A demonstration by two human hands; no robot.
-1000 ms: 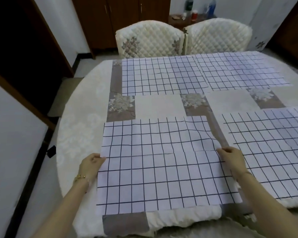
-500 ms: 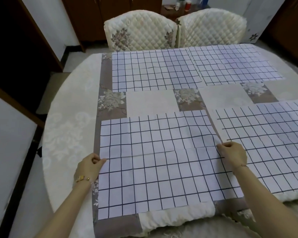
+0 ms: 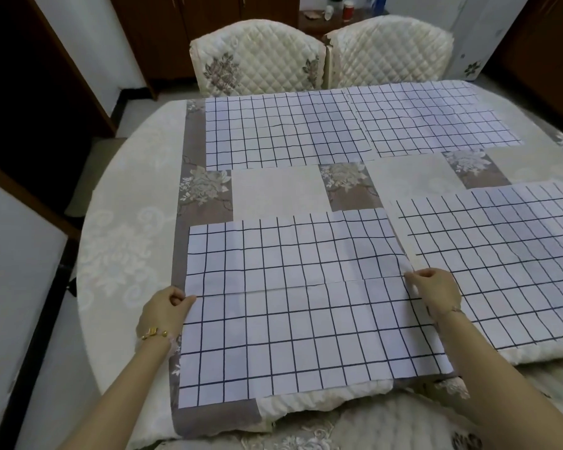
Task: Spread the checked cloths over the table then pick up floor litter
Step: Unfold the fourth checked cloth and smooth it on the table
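Note:
Several white cloths with a dark check lie flat on the round table (image 3: 121, 254). The near left cloth (image 3: 299, 303) lies in front of me, its front edge hanging over the table's rim. My left hand (image 3: 166, 306) pinches its left edge and my right hand (image 3: 436, 292) pinches its right edge, both at mid height. A near right cloth (image 3: 501, 251) lies beside it, partly under my right wrist. Two more checked cloths, the far left cloth (image 3: 283, 131) and the far right cloth (image 3: 433, 120), lie side by side at the far side.
Two quilted cream chairs, the left chair (image 3: 257, 56) and the right chair (image 3: 390, 50), stand against the far table edge. Behind them is a dark wooden cabinet (image 3: 182, 27) and a low shelf with bottles (image 3: 342, 8). Floor (image 3: 46, 368) shows at the left, beside a dark doorway.
Both hands keep their hold on the near left cloth's side edges. The view has shifted a little; the cloth looks slightly smoother and closer to the right cloth.

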